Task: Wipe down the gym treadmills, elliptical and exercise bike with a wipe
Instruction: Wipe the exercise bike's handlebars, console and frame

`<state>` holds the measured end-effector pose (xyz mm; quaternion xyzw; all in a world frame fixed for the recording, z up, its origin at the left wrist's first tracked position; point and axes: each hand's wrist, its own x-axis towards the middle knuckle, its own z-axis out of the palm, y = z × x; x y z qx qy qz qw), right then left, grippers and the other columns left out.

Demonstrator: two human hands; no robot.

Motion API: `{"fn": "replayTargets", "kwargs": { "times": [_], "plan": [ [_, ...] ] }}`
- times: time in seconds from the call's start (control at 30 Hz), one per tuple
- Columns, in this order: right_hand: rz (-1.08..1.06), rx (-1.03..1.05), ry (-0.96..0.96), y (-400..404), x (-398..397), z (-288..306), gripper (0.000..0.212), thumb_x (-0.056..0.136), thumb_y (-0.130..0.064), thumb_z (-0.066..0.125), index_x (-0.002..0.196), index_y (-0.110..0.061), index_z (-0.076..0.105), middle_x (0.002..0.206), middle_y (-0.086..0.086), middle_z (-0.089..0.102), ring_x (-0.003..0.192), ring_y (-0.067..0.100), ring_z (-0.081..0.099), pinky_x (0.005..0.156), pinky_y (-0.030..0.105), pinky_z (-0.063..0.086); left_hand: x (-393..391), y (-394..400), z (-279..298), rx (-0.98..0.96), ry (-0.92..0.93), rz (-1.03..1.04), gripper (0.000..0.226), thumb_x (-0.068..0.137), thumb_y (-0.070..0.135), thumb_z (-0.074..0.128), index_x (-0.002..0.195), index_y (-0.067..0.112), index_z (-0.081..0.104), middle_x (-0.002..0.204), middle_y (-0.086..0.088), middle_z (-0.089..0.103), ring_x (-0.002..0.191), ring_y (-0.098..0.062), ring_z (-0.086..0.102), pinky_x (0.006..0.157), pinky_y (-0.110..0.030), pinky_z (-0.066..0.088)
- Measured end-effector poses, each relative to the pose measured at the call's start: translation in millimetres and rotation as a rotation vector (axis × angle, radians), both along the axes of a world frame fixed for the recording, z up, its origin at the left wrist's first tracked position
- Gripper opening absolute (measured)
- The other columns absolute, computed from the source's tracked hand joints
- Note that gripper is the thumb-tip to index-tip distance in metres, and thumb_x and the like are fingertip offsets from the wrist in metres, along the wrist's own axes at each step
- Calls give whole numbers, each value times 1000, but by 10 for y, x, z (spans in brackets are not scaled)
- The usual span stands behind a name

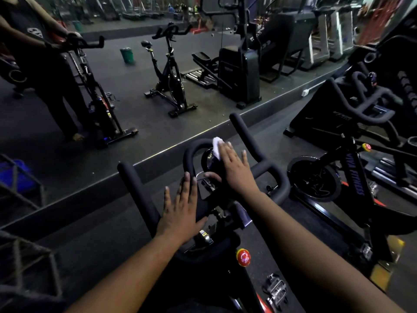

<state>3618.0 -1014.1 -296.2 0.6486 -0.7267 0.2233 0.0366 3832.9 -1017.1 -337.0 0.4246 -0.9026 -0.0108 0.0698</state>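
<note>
A black exercise bike stands right in front of me, its padded handlebar spreading left and right. My right hand lies flat with straight fingers on the round console in the handlebar's middle loop, pressing a white wipe that pokes out beyond the fingertips. My left hand rests flat, fingers straight, on the left part of the handlebar near the stem. A red knob sits on the frame below my arms.
A wall mirror ahead reflects me, another spin bike and a green bin. A second bike stands close on the right. A blue bin and a metal rack are at the left.
</note>
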Motion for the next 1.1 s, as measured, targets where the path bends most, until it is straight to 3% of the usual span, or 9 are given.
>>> {"fn": "replayTargets", "kwargs": {
  "times": [0.1,0.2,0.27,0.37,0.53,0.63,0.77,0.9,1.1],
  "plan": [
    [-3,-14,-284,161,-7,-208,113,80,-85,39,162,-13,12,166,9,25,153,28,22,120,61,21,4,-6,-12,-2,-12,3,123,86,74,50,153,9,-30,156,-12,-47,158,-30,8,123,-62,-5],
    [1,-29,-362,340,119,-402,105,87,-67,52,161,-6,10,166,15,20,154,31,17,121,59,22,-30,-5,31,4,-42,4,123,89,72,48,148,8,-38,152,-14,-51,158,-30,1,121,-62,-10],
    [-9,-46,-227,376,193,-443,96,90,-60,49,160,-4,13,167,19,16,155,33,12,123,58,18,-33,-18,3,12,-32,1,126,87,71,51,148,7,-39,154,-15,-48,158,-31,6,121,-63,-7],
    [46,-59,49,323,234,-398,93,93,-62,40,159,-2,15,166,21,14,156,28,9,122,50,13,-20,-41,-72,-49,29,-11,132,79,71,60,154,6,-27,161,-17,-36,154,-33,24,121,-65,5],
    [102,-160,274,447,124,-494,68,94,-30,41,154,0,33,162,19,31,150,28,28,111,59,40,-7,-51,-112,-66,36,-36,128,81,73,55,156,7,-25,162,-17,-35,156,-32,14,122,-65,2],
    [45,-161,266,628,90,-623,74,97,-53,40,152,-4,40,159,14,38,148,25,35,113,60,38,-15,-62,-123,-60,45,-33,128,81,75,55,157,6,-22,164,-18,-31,156,-32,16,122,-64,2],
    [-9,-44,225,547,38,-567,99,84,-75,36,158,-10,21,162,13,33,151,21,23,113,63,32,-18,-54,-76,-36,0,-36,129,84,75,53,153,6,-31,161,-19,-37,157,-32,7,123,-65,0],
    [26,82,34,504,32,-473,116,77,-86,35,161,-15,-2,167,3,-6,154,12,-12,122,57,9,-15,-44,-58,-32,4,-41,130,83,72,57,152,7,-32,160,-18,-39,157,-30,-1,123,-64,-2],
    [141,-107,277,402,250,-458,112,80,-85,35,159,-8,18,167,13,18,155,26,16,119,63,23,-25,-44,-77,-41,-10,-21,131,78,65,65,157,4,-20,164,-21,-28,157,-32,8,122,-65,7]
  ]
}}
